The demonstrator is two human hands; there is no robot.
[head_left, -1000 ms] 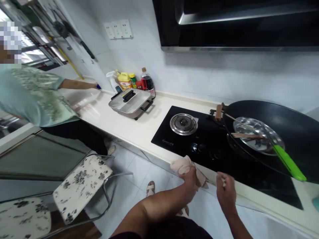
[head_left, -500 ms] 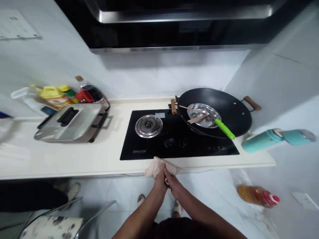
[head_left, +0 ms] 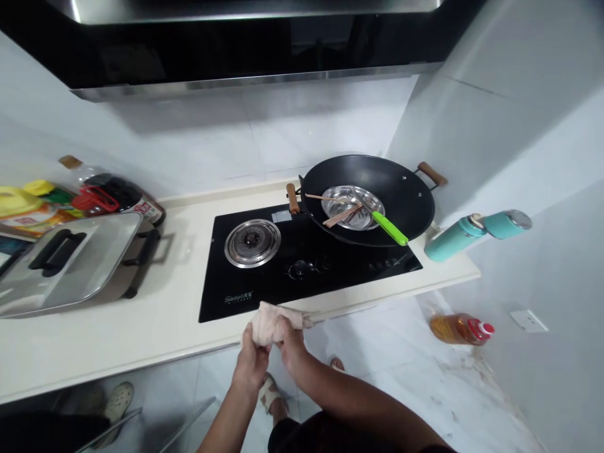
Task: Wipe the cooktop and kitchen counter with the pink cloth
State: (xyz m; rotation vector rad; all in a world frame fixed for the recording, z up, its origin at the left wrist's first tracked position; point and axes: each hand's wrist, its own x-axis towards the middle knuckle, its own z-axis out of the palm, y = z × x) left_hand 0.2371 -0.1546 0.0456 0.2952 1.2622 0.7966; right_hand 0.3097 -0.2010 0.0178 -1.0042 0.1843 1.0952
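A pale pink cloth (head_left: 270, 322) is bunched between my two hands at the front edge of the counter, just before the black gas hob (head_left: 302, 270). My left hand (head_left: 252, 362) grips the cloth's left side, fingers closed. On its right part, my right hand (head_left: 289, 343) is closed too, with the thumb on top. Part of the cloth trails to the right along the counter edge. On the hob's right side stands a black wok (head_left: 401, 195) holding a metal plate (head_left: 330, 204), chopsticks (head_left: 342, 216) and a utensil with a green handle (head_left: 389, 228).
An electric pan with a lid (head_left: 89, 258) stands left on the counter (head_left: 179, 296), before several bottles (head_left: 123, 195). A turquoise flask (head_left: 450, 240) is at the right end. An oil bottle (head_left: 460, 329) is on the floor. Another person's shoe (head_left: 117, 402) shows lower left.
My hands have moved apart from being close together, and now hold the cloth from both sides. The view has shifted, so the hob and wok appear further left.
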